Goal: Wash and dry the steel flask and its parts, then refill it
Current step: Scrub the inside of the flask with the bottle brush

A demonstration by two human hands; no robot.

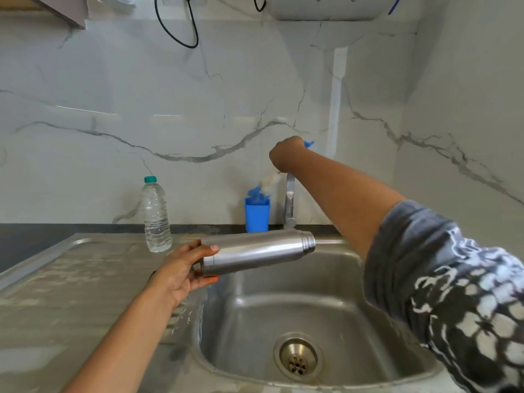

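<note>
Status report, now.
Left hand grips flask base, sideways over sink, uncapped. Right hand clutches blurred blue tool above blue cup. Flask mouth unobstructed.

Open basin in front, crowded back edge.

You have free room down the middle of the sink [334,282], straight to the drain [298,357], and across the drainboard [85,279] on your left. The flask [258,255], held on its side by your left hand [184,268], bars the basin's back-left corner, mouth pointing right. Your right forearm [354,199] slants over the basin's right side, up to your right hand [285,153], which grips a blurred brush [268,181] above the tap [289,199]. Behind the flask, the blue cup [256,215] and the tap stand close together against the wall. A water bottle [156,217] blocks the back of the drainboard, near your left hand.
</note>
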